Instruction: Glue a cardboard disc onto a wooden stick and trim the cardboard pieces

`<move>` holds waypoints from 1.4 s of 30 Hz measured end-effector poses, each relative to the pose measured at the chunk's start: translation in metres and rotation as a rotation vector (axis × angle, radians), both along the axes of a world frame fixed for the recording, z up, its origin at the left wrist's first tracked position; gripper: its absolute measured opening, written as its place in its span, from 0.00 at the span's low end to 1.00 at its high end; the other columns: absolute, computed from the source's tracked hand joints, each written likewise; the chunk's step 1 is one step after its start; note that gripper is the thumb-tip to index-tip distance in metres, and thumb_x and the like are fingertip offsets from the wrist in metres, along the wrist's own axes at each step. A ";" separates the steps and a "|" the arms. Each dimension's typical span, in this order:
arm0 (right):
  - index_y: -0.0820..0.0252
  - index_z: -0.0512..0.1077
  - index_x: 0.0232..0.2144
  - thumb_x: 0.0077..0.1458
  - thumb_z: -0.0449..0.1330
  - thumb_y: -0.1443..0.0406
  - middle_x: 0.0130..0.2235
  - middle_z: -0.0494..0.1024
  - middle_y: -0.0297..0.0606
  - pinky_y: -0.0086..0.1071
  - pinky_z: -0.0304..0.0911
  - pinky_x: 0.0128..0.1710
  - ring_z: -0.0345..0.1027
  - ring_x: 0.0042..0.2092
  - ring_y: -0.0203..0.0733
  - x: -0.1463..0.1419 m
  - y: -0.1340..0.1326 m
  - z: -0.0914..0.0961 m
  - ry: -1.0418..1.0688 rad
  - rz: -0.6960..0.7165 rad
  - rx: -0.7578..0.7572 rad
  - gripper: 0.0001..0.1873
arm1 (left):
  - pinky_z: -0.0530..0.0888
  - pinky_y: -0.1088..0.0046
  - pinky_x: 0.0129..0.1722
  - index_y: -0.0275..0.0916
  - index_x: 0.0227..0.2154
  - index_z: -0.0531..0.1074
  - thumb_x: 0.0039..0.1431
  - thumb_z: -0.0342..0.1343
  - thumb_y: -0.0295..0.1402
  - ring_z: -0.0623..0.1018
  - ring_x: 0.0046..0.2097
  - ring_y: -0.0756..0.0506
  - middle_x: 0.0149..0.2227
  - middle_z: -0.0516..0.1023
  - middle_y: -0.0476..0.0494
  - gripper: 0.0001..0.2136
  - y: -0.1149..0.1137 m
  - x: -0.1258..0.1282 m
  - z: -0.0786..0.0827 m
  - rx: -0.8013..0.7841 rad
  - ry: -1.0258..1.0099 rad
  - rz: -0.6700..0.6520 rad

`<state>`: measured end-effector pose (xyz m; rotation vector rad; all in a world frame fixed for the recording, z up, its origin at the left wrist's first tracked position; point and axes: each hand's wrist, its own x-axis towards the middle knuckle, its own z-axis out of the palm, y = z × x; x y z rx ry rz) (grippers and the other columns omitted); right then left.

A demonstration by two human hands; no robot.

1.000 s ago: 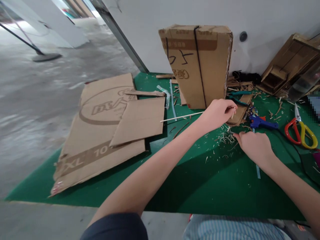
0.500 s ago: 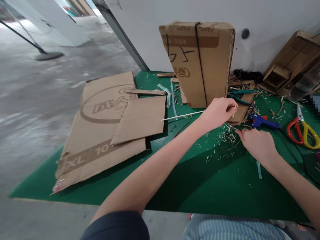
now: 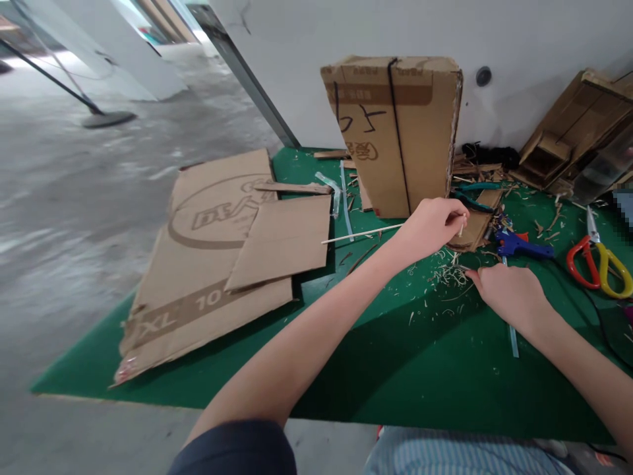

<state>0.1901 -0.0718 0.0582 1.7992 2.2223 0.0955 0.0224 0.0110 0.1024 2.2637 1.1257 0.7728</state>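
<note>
My left hand (image 3: 430, 227) is closed around a thin wooden stick (image 3: 363, 233). One length of the stick reaches out to the left behind my wrist, and a short end shows at my fingertips. Lower and to the right, my right hand (image 3: 512, 290) is closed on a small knife; only a bit of its thin blade (image 3: 459, 267) shows past the thumb, and the handle is hidden in my fist. Pale curled wood shavings (image 3: 448, 276) lie on the green table (image 3: 395, 376) just below the left hand. Blade and stick are apart.
Flat cardboard sheets (image 3: 198, 264) lie at the left. A cardboard box (image 3: 425, 145) with a black cord stands behind my left hand. Rightward are a blue glue gun (image 3: 524, 245), red-and-yellow scissors (image 3: 591, 254), teal-handled pliers (image 3: 477, 187), cardboard scraps and a cardboard construction (image 3: 573, 125).
My right hand and the blade have shifted slightly down, away from the stick. My left hand keeps its hold on the stick. The whole view has shifted a little.
</note>
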 end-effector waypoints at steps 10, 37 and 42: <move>0.59 0.75 0.31 0.66 0.37 0.51 0.26 0.78 0.43 0.29 0.49 0.24 0.73 0.27 0.45 0.016 0.003 0.005 -0.006 -0.011 0.125 0.32 | 0.70 0.71 0.37 0.37 0.32 0.75 0.57 0.50 0.27 0.76 0.32 0.50 0.30 0.80 0.46 0.08 -0.001 -0.001 0.002 -0.032 -0.028 -0.007; 0.61 0.74 0.30 0.66 0.36 0.52 0.23 0.77 0.45 0.29 0.40 0.22 0.71 0.24 0.42 0.013 0.011 -0.012 0.005 0.032 0.289 0.32 | 0.68 0.71 0.35 0.37 0.31 0.76 0.57 0.48 0.26 0.73 0.30 0.50 0.30 0.79 0.45 0.10 -0.003 0.001 0.003 -0.006 0.014 -0.013; 0.62 0.74 0.31 0.67 0.34 0.53 0.24 0.77 0.46 0.28 0.44 0.23 0.73 0.25 0.44 0.009 0.006 -0.012 -0.028 0.039 0.183 0.33 | 0.67 0.72 0.33 0.36 0.31 0.76 0.58 0.47 0.25 0.73 0.29 0.50 0.30 0.79 0.45 0.11 -0.004 0.001 0.003 0.000 0.016 -0.034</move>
